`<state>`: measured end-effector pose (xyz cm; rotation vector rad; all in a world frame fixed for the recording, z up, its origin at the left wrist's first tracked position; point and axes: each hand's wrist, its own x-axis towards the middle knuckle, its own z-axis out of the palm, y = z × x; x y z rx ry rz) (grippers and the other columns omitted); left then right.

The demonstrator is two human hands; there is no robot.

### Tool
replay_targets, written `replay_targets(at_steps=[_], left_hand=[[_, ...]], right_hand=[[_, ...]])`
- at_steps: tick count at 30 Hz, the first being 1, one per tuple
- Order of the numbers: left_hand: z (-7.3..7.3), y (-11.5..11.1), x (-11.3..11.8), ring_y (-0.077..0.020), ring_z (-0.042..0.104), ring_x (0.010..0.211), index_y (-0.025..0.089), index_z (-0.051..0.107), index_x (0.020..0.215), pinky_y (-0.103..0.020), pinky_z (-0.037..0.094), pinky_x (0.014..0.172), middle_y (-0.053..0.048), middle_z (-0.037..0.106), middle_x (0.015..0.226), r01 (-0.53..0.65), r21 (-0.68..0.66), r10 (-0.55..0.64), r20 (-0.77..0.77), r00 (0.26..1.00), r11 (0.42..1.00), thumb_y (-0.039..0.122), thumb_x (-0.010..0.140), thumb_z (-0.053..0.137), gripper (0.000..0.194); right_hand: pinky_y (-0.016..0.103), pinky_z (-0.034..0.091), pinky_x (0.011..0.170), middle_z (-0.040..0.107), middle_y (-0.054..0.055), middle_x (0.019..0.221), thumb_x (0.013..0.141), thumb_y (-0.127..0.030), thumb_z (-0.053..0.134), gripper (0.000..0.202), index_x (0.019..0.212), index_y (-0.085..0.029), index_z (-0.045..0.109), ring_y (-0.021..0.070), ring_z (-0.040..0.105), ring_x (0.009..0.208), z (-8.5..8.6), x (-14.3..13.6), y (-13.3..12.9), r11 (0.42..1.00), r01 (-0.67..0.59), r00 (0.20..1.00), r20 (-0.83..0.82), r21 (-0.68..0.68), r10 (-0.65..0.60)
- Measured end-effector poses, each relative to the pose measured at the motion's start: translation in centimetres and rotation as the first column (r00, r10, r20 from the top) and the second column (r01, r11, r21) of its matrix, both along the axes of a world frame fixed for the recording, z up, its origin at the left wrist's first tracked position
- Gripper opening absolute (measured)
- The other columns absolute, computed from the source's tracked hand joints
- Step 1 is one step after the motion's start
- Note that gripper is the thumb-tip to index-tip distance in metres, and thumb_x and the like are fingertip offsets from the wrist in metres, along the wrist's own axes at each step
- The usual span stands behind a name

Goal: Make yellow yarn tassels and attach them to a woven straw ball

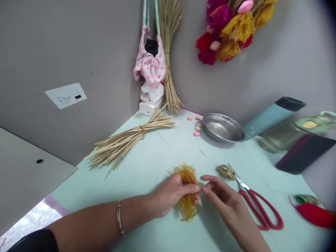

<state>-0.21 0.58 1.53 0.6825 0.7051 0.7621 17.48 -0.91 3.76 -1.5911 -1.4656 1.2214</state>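
My left hand point(170, 196) is closed around a bundle of golden-yellow yarn point(188, 210), its thumb pressed across the middle. Frayed ends fan out above and below the grip. Just to the right, my right hand point(223, 199) hovers with fingers bent and the forefinger apart from the thumb; I see nothing held in it. Its fingertips come close to the left thumb. Beyond the right hand lie red-handled scissors point(258, 206), blades slightly parted, beside a small coil of tan strands point(226, 172).
A tied straw bundle point(126, 140) lies at the left rear; another straw bundle point(170, 70) leans in the corner. Pink beads point(196, 133) surround a metal bowl point(223, 127). A blue tumbler point(273, 117), a dark phone-like slab point(304, 154) and red thread point(315, 214) are at right.
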Motion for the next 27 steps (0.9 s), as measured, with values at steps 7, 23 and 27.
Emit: replay_targets(at_steps=[7, 23, 27], left_hand=[[0.1, -0.2, 0.0, -0.0096, 0.054, 0.06, 0.014, 0.059, 0.081, -0.025, 0.042, 0.065, 0.0, 0.059, 0.067, 0.141, 0.002, -0.141, 0.05, 0.989, 0.99, 0.039, 0.067, 0.075, 0.033], [0.8, 0.1, 0.0, -0.0102, 0.055, 0.064, 0.01, 0.062, 0.081, -0.025, 0.043, 0.069, -0.003, 0.059, 0.072, -0.023, -0.02, 0.025, 0.108, 0.994, 1.0, 0.042, 0.074, 0.07, 0.034], [0.7, 0.2, -0.1, -0.0093, 0.054, 0.063, 0.011, 0.063, 0.084, -0.023, 0.041, 0.068, -0.002, 0.058, 0.069, -0.035, -0.011, 0.035, 0.057, 0.998, 0.999, 0.043, 0.074, 0.071, 0.034]], right_hand=[[0.024, 0.032, 0.052, 0.05, -0.004, 0.057, 0.084, -0.05, 0.062, 0.031, 0.076, -0.02, 0.062, 0.0118, 0.039, 0.055, 0.9, -0.3, -0.2, 0.998, 0.009, 0.999, -0.03, -0.058, -0.011], [0.027, 0.041, 0.072, 0.058, 0.001, 0.077, 0.097, -0.048, 0.04, 0.036, 0.08, -0.022, 0.058, 0.0178, 0.052, 0.076, 1.0, -1.0, -0.3, 0.967, -0.253, 0.967, -0.037, -0.028, 0.252], [0.025, 0.039, 0.069, 0.058, 0.0, 0.074, 0.09, -0.046, 0.053, 0.031, 0.075, -0.02, 0.06, 0.017, 0.051, 0.074, 0.8, -0.9, -0.2, 0.962, -0.263, 0.964, -0.042, -0.07, 0.261]])
